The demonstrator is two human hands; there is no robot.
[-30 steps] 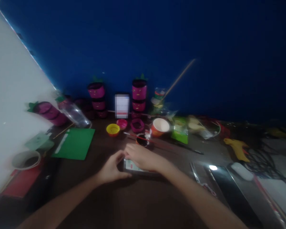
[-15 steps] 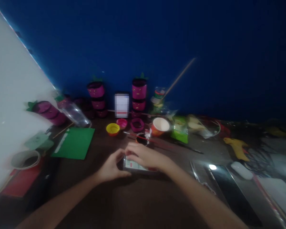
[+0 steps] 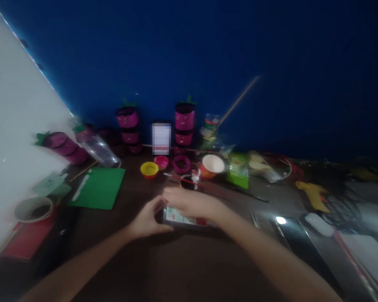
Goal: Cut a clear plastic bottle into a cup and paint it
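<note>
A flat, clear-edged case [image 3: 180, 217] with a white, green and red print lies low over the table in front of me. My left hand [image 3: 148, 216] curves round its left end, thumb along the near edge and fingers at the far corner. Across the top reaches my right hand [image 3: 184, 201], its fingers bent down at the far left corner, close to the left fingertips. The right hand and wrist cover much of the case. What the right fingertips pinch is hidden. Just beyond the hands sits a small dark pot [image 3: 188, 182] with a red paintbrush [image 3: 184, 179] across it.
Behind are a yellow cup [image 3: 149, 169], a paper cup [image 3: 213, 165] and purple stacked figures [image 3: 185, 119]. A green sheet [image 3: 98, 188] lies left. On the right are a phone [image 3: 305, 247], a yellow glue gun [image 3: 313, 196] and scissors [image 3: 255, 219] partly under my forearm.
My right hand has shifted slightly left, and its forearm now covers the scissors' handles. More of the print shows at the case's right end. The left hand has barely moved.
</note>
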